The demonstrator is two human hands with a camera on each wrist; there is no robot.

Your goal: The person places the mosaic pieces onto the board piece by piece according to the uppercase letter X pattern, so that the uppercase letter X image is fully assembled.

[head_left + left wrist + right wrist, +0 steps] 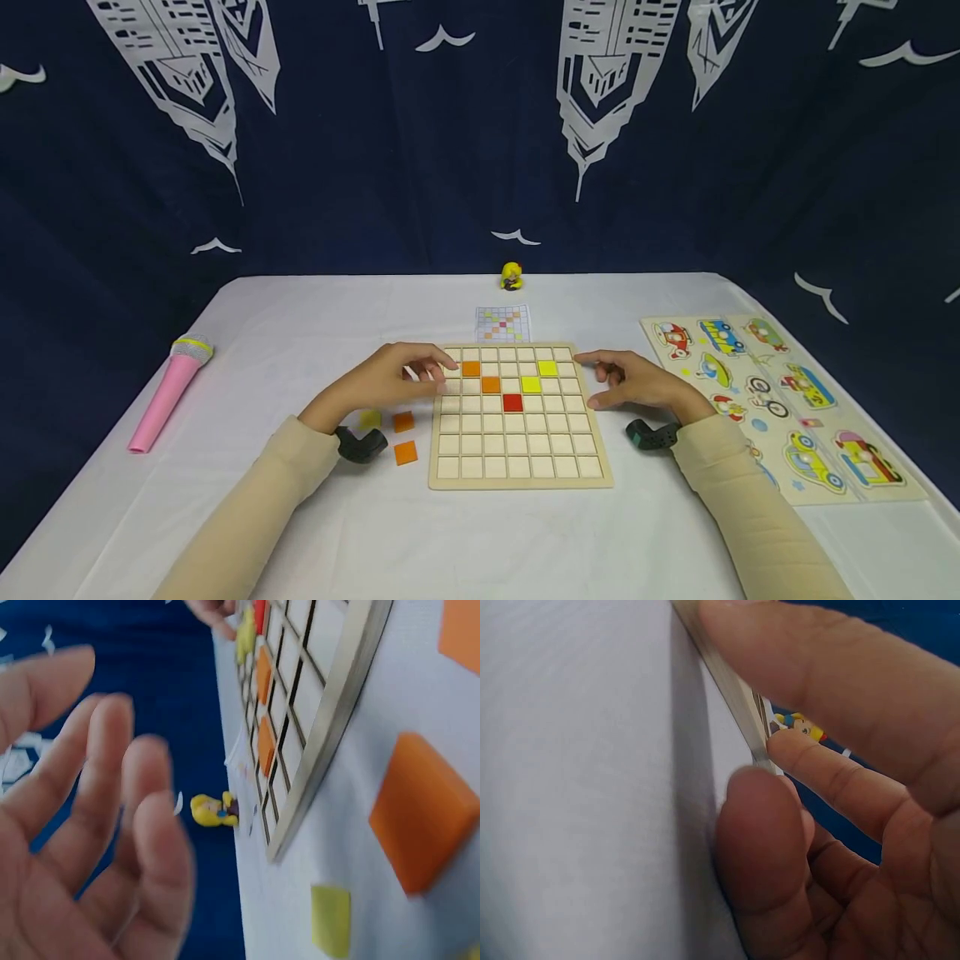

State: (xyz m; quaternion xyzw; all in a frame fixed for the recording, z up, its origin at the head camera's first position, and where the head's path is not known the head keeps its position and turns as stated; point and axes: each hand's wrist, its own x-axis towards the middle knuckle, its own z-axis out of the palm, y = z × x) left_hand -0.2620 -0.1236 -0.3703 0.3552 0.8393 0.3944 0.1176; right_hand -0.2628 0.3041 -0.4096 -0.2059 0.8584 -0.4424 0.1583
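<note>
Taking the board as my clock centre, I have the board (521,483) lying flat on the desk (480,542). On it I see a red tile (512,402) near the middle, two orange tiles (491,384) running from it toward half past ten, and two yellow tiles (531,384) running toward half past one. My left hand (386,379) is released, its fingers gently bent and apart, at the board's edge between 9 and 10 o'clock. My right hand (637,385) is relaxed too and grasps nothing; its thumb and forefinger sit at the edge between 2 and 3, though I cannot tell how firmly they touch. Just outside the board near 9 lie two loose orange tiles (406,452) and, below my left hand, a loose yellow tile (371,419). A mic (168,392) lies well beyond them at 9. At 12 there is a patterned card (502,323) just past the board, then a yellow figure (512,276) at the desk's far edge. A picture panel (772,442) lies at 3.
</note>
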